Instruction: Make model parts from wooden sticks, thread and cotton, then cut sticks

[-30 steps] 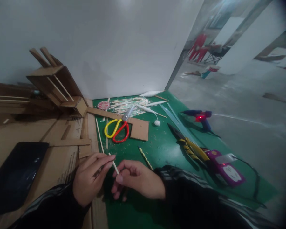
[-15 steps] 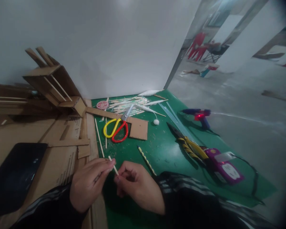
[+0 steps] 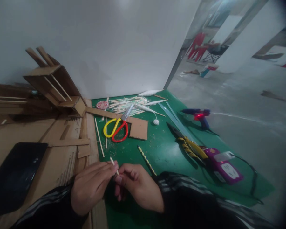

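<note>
Between my two hands is a short pale wooden stick (image 3: 112, 162), tilted, its upper end free. My left hand (image 3: 92, 184) pinches the stick near its middle with fingers fairly straight. The lower end sits between the thumb and index finger of my right hand (image 3: 138, 186). Beyond them, scissors (image 3: 120, 127) with one yellow and one red handle lie on the green table (image 3: 162, 149), partly over a cardboard strip. A square cardboard piece (image 3: 138, 128) is beside the scissors. A yellow patterned pencil (image 3: 146, 160) lies just past my right hand.
Cardboard structure (image 3: 62, 86) and black tablet-like slab (image 3: 16, 175) at left. Thin sticks (image 3: 126, 103) pile by the white panel (image 3: 124, 47). Pliers (image 3: 188, 143), a glue gun (image 3: 200, 116) with a red light, a ruler (image 3: 177, 122) and a purple power socket (image 3: 225, 167) at right.
My left hand has shifted slightly right, its fingers straighter and flatter around the stick. The stick has moved a little to the right and stands slightly steeper.
</note>
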Demonstrator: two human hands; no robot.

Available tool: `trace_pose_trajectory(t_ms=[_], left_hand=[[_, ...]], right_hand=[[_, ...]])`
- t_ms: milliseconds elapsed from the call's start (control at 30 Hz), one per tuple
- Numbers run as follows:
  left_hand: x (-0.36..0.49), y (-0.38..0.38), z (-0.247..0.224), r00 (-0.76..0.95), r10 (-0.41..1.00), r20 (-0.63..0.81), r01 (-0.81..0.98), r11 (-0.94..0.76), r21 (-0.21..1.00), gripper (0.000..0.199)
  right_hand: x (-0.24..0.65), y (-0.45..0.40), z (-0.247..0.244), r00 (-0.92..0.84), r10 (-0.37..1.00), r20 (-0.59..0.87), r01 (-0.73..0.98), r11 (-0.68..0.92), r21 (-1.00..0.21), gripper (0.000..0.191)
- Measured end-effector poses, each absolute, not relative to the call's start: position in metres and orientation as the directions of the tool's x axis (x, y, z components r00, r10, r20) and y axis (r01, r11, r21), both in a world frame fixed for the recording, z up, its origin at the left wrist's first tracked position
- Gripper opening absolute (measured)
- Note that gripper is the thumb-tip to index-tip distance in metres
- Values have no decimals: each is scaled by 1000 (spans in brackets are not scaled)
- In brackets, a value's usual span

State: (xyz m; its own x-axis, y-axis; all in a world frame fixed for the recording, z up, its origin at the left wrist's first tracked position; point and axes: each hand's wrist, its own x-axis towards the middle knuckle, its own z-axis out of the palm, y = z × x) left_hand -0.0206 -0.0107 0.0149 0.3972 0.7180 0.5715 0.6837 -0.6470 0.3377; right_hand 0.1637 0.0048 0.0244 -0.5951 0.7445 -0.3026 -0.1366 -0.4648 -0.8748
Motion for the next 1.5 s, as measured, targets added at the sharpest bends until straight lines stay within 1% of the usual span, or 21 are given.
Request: trace_pose_trajectory(t_ms=[133, 367, 567, 667, 767, 867, 1000, 1133, 1300, 1367, 1433, 1500], left_hand=[[-20, -11, 12, 382, 720, 579, 673, -646, 360, 22], [-21, -9, 14, 411, 710, 572, 668, -661, 341, 23], [-19, -7, 18, 422, 704, 571, 656, -672, 344, 23], [-16, -8, 18, 409, 693, 594, 635, -684, 360, 24], [-15, -8, 17, 361, 722, 591, 638, -653, 408, 21], [-17, -6, 13, 262, 778, 571, 665, -574, 477, 17], [-19, -3, 10, 119, 839, 532, 707, -447, 548, 16], [-21, -3, 9, 100, 861, 498, 711, -412, 569, 16], [-22, -3, 6, 60, 869, 491, 715, -381, 587, 14], [-21, -4, 5, 56, 888, 457, 685, -367, 629, 15], [-19, -5, 4, 3, 914, 405, 615, -321, 720, 25], [-18, -5, 6, -79, 938, 337, 520, -249, 817, 41]], right_hand=[[165, 7, 24, -611, 734, -298, -112, -452, -885, 46], [166, 10, 24, -652, 700, -292, -133, -484, -865, 48], [162, 10, 22, -556, 740, -379, -164, -544, -823, 46], [162, 11, 21, -543, 740, -397, -193, -570, -799, 46], [164, 14, 22, -598, 719, -355, -205, -565, -799, 42], [167, 19, 23, -647, 698, -307, -207, -549, -810, 39], [170, 25, 25, -639, 692, -335, -185, -561, -807, 42], [171, 28, 24, -605, 709, -361, -165, -556, -815, 40], [170, 28, 23, -594, 700, -396, -88, -546, -833, 40], [171, 29, 22, -577, 720, -386, -69, -514, -855, 38], [175, 32, 23, -538, 763, -358, -27, -440, -897, 32], [180, 38, 26, -485, 828, -282, 83, -277, -957, 23]])
